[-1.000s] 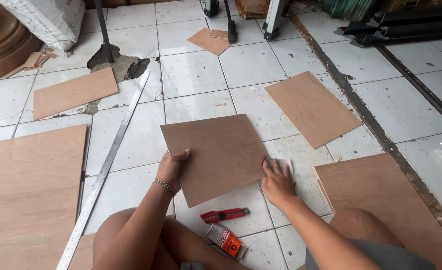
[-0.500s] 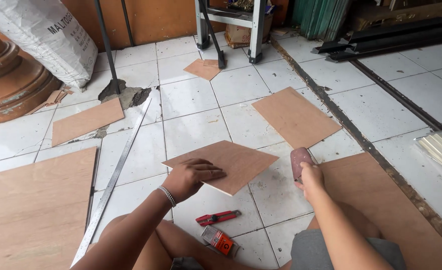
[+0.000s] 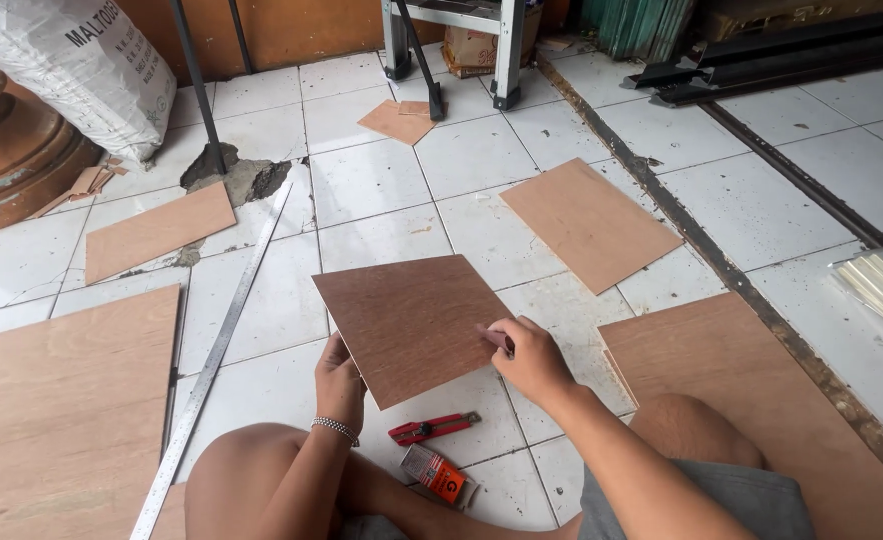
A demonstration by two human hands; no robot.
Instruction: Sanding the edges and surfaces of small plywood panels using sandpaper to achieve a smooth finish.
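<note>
While the person sits on the white tiled floor (image 3: 261, 300), a large white woven sack with dark printing (image 3: 71, 70) leans at eleven o'clock, and a small orange-and-black box (image 3: 439, 475) lies at six o'clock beside a red utility knife (image 3: 431, 428). A square brown plywood panel (image 3: 411, 320) is raised at centre, tilted. At its seven o'clock edge the left hand (image 3: 339, 380) grips it from below; at its four o'clock edge the right hand (image 3: 529, 358) presses a small pinkish block (image 3: 499, 340), fingers closed on it. Both hands stay apart.
</note>
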